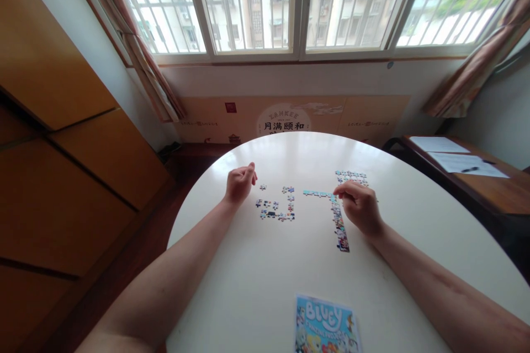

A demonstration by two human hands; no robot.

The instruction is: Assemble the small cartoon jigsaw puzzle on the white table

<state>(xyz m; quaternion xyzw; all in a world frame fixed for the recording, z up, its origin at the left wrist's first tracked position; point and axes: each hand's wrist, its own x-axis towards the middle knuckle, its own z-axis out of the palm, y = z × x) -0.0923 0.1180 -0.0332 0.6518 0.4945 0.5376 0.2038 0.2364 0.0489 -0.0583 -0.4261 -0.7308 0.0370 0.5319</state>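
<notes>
Head view: where is the right hand?
Right of centre, the right hand (359, 207) rests on the white round worktop (269, 276). Its fingers (340, 190) are drawn together, tips touching the corner of the L-shaped puzzle strip (338, 220).
Gripping a piece?
Too small to tell.
And the left?
Left of centre, the left hand (239, 183) is raised just off the worktop, loosely curled, with thumb against forefinger. I cannot tell whether anything sits between them. It is just beside the loose puzzle pieces (276, 208), not touching them.
Any other pieces?
A small joined cluster (351, 176) lies just above the right hand.
What else?
A Bluey puzzle box (327, 326) lies at the bottom edge, well apart from both hands. A side desk (497, 190) with papers (455, 161) stands at the right.
</notes>
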